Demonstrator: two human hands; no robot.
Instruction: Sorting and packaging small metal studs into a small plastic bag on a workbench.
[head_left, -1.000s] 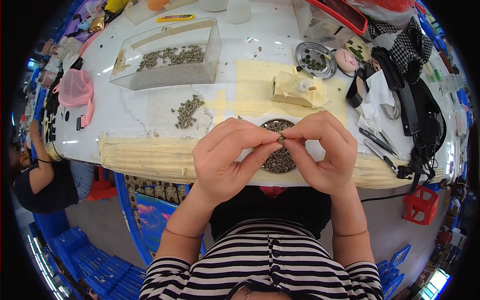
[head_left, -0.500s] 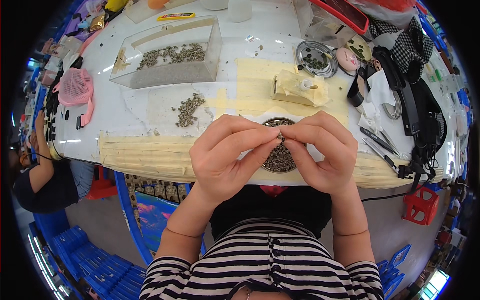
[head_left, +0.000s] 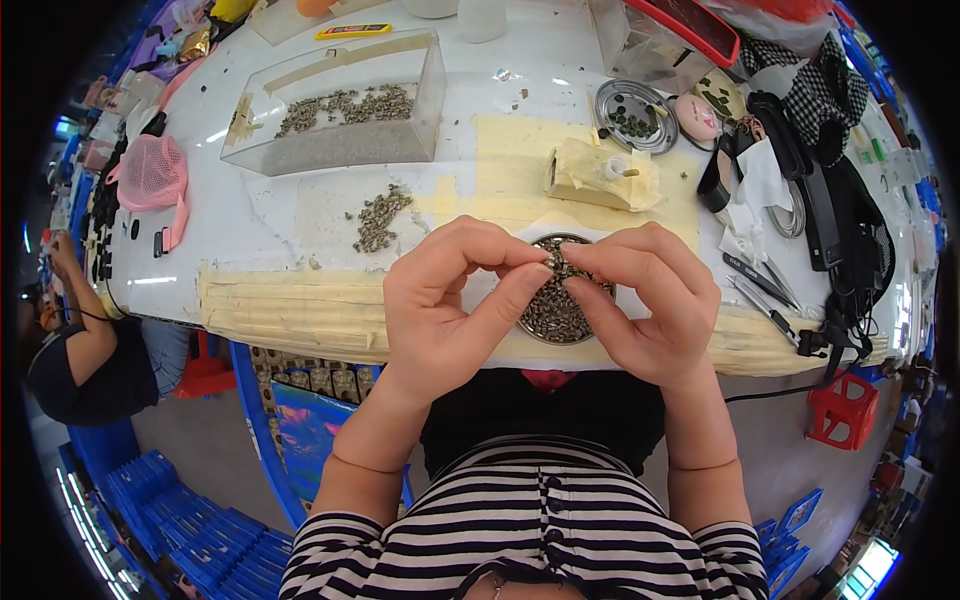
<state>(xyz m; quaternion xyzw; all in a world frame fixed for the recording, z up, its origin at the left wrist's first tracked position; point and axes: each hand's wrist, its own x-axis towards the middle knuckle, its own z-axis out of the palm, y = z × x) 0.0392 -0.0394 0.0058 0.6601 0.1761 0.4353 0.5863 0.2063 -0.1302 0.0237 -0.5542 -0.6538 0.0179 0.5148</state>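
You are wearing a black-and-white striped top point(head_left: 460, 520), its bands running crosswise, with a row of round dark buttons point(head_left: 555, 506) extending down the front from a dark-edged neckline point(head_left: 512, 567), inside which a thin chain point(head_left: 497, 588) is showing. The short left sleeve point(head_left: 335, 540) and right sleeve point(head_left: 722, 550) are repeating the same stripe pattern and leaving the forearms point(head_left: 375, 440), the left hand point(head_left: 435, 310) and the right hand point(head_left: 660, 310) bare. You are also wearing a plain black lower garment point(head_left: 540, 420), at whose far edge a small red patch point(head_left: 547, 379) is showing.
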